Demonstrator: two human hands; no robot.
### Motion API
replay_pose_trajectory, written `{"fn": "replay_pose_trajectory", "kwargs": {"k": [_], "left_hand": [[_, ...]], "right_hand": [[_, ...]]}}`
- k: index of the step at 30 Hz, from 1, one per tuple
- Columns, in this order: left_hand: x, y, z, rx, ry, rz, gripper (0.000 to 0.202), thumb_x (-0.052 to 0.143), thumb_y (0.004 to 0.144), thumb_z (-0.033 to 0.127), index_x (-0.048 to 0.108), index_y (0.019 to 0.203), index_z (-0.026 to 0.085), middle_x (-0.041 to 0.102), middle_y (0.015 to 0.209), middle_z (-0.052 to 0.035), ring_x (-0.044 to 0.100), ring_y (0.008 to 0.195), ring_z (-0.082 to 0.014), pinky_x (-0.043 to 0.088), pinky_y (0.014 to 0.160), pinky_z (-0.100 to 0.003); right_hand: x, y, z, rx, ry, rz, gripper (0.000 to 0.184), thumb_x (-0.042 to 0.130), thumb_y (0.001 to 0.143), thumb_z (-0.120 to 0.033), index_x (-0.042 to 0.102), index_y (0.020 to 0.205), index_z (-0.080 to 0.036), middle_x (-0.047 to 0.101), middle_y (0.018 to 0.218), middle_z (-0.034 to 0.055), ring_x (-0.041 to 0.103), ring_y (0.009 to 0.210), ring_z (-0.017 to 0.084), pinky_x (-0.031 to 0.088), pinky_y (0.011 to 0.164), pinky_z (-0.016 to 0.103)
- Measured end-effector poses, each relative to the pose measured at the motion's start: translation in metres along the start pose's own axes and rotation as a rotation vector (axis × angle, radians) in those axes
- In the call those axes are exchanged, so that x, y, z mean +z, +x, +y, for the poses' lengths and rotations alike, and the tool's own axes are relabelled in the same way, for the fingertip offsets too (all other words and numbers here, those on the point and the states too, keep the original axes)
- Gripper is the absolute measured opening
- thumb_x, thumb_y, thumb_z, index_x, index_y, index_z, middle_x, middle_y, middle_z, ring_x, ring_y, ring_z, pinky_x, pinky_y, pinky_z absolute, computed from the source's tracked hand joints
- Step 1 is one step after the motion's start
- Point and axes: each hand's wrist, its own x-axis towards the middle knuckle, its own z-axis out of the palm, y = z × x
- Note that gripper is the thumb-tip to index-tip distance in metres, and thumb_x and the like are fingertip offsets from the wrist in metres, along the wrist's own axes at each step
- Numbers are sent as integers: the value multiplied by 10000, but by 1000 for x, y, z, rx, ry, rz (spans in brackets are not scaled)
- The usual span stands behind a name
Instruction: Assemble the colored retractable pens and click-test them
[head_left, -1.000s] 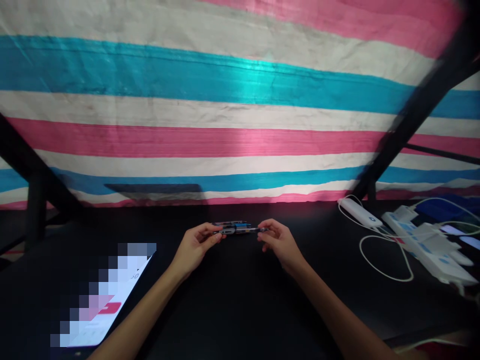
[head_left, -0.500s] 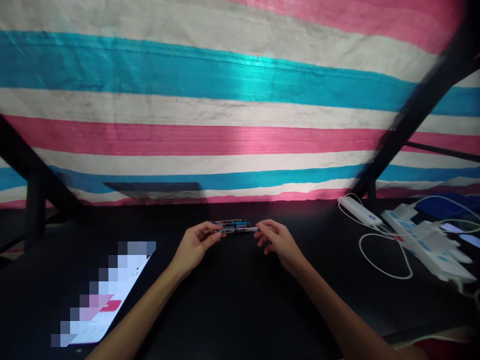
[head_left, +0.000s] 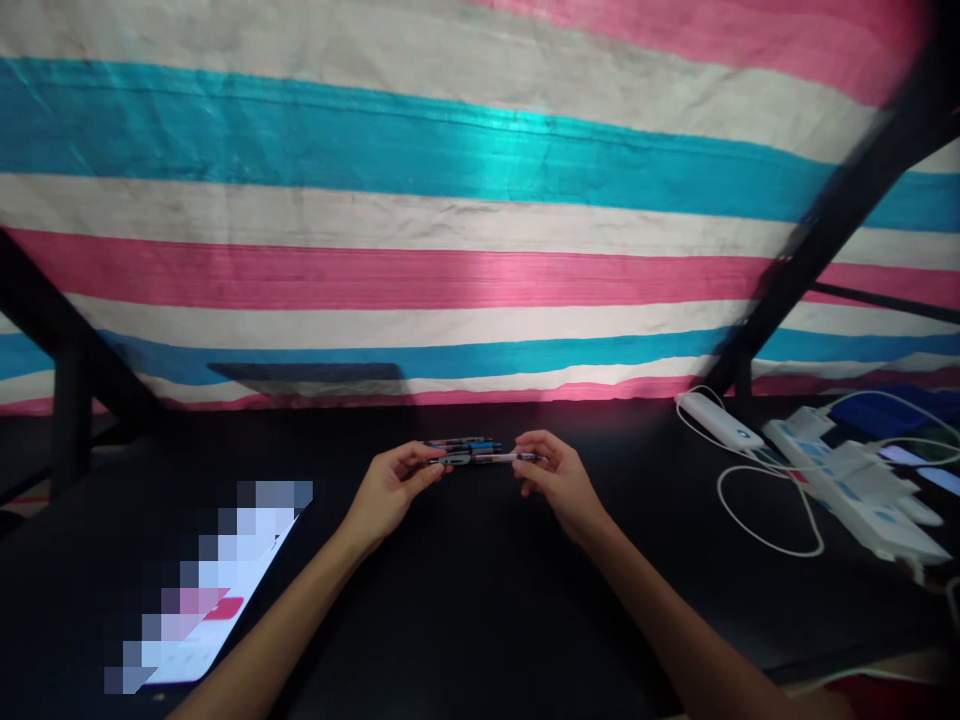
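A slim pen, with a grey clip part on its left and a pale barrel on its right, lies level between my two hands. My left hand pinches its grey end between thumb and fingers. At the other end, the thumb and curled fingers of my right hand close around the pen's dark narrow tip, partly hiding it. Just beyond, more pens, one with blue on it, lie side by side on the black tabletop, partly covered by my left fingers.
A tablet-like lit screen, partly pixelated, lies at left. On the right are a white power strip with plugged-in chargers, a white box-shaped device and looping white cables. Striped sheeting hangs behind, between dark frame bars.
My right hand has shifted slightly right and up along the pen, and more of the pen's right end shows. My left hand has stayed in place.
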Motion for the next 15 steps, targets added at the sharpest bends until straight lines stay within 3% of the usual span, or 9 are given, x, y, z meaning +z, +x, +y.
{"fn": "replay_pose_trajectory", "kwargs": {"k": [7, 15], "left_hand": [[-3, 1, 0, -21, -65, 2, 180, 735, 722, 260, 677, 859, 159, 686, 733, -2, 627, 704, -109, 476, 689, -218], [-9, 3, 0, 5, -94, 13, 192, 721, 748, 262, 691, 919, 181, 693, 800, -5, 611, 738, -102, 465, 714, -199]], "right_hand": [[-5, 3, 1, -150, -28, 44, 169, 709, 699, -208, 612, 833, -172, 622, 851, 27, 504, 586, 89, 450, 479, 216], [-8, 5, 1, -100, 88, 93, 379, 742, 682, -209, 548, 1007, -211, 615, 857, 13, 537, 659, 122, 452, 462, 204]]}}
